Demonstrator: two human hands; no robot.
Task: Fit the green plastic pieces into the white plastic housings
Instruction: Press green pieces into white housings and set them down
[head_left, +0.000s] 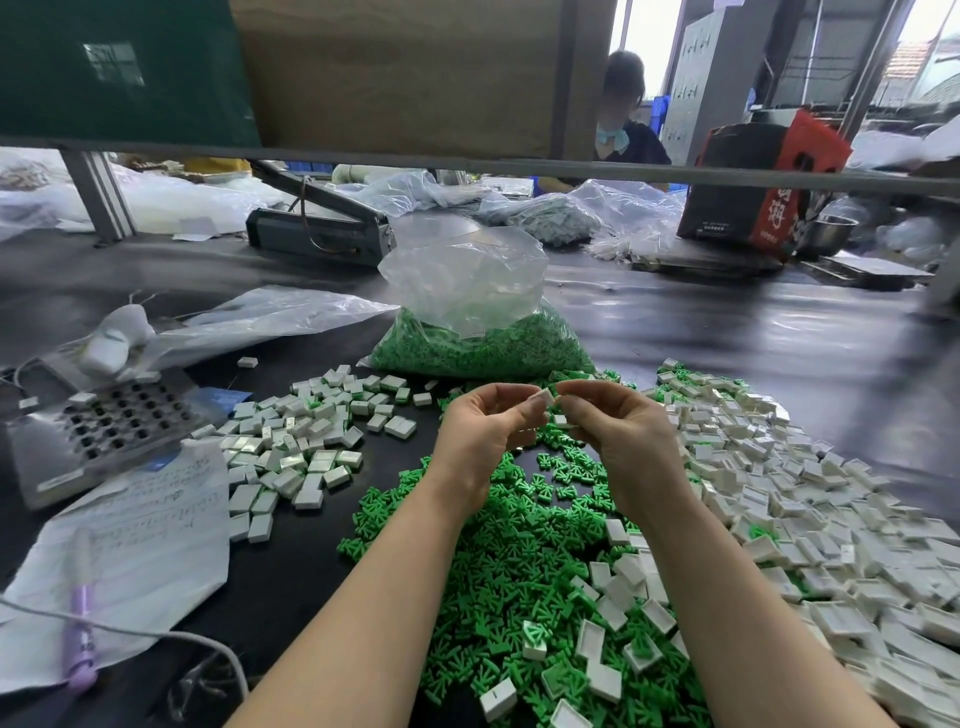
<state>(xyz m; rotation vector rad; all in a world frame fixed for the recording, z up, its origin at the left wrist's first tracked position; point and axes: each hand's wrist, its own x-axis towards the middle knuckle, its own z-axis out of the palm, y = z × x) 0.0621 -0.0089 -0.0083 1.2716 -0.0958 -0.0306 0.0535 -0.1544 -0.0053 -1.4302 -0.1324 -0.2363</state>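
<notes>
While both hands (550, 415) pinch one housing (543, 397) mid-air, insert hidden; skewed pressing might jam it.

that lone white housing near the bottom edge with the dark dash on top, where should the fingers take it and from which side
Pinch the lone white housing across its two longer side walls, coming straight down from above. It lies flat on the green pieces with its sides exposed, so both walls look reachable.
</notes>
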